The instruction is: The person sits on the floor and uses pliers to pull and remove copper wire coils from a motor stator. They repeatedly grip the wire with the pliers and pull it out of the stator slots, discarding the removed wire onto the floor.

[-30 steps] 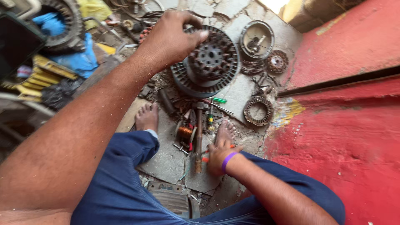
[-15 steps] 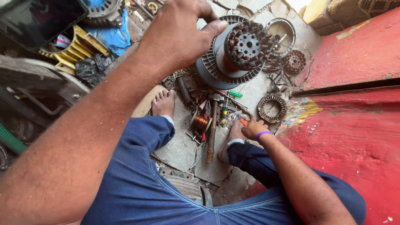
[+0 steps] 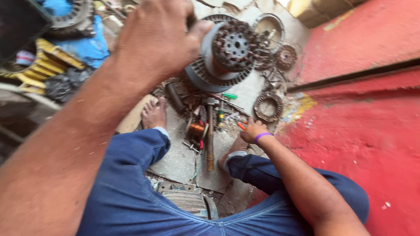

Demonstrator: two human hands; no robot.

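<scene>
My left hand (image 3: 159, 37) grips a round motor stator (image 3: 227, 52) with dark wound coils, lifted off the floor and tilted toward me. My right hand (image 3: 253, 131), with a purple band at the wrist, reaches down beside my right foot and closes on a small orange-handled tool (image 3: 241, 126); the grip is partly hidden. Between my bare feet lie a hammer (image 3: 210, 131), a copper wire spool (image 3: 196, 130) and a green-handled screwdriver (image 3: 228, 95).
A ring-shaped winding (image 3: 267, 106) lies on the floor by the red wall (image 3: 363, 109). A round metal cover (image 3: 267, 27) and a smaller rotor part (image 3: 285, 57) sit farther off. A yellow finned part (image 3: 43, 67), blue cloth (image 3: 89, 46) and a motor housing (image 3: 188, 201) are close by.
My left hand has raised the stator off the floor and tilted it toward me. My right hand has stayed low by my foot among the tools.
</scene>
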